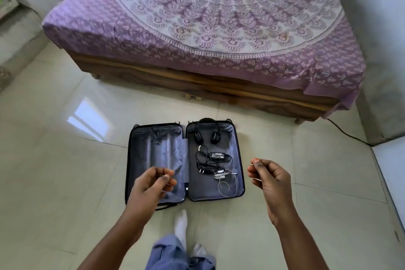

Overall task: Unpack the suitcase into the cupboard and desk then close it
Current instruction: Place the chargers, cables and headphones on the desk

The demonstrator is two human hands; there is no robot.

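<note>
A small dark suitcase (131,160) lies open flat on the tiled floor in front of me. Its left half shows only grey lining. In the right half lie black headphones (207,133), a black power adapter (218,156) with tangled cables, and a thin white cable (228,184). My left hand (151,184) hovers above the left half with loosely curled fingers and holds nothing. My right hand (269,176) hangs in the air to the right of the suitcase, fingers loosely curled, also holding nothing.
A wooden bed (197,81) with a purple patterned sheet stands just beyond the suitcase. A black cord (348,133) runs along the floor at the right. My socked feet (182,223) are right at the suitcase's near edge. Open tiled floor lies left and right.
</note>
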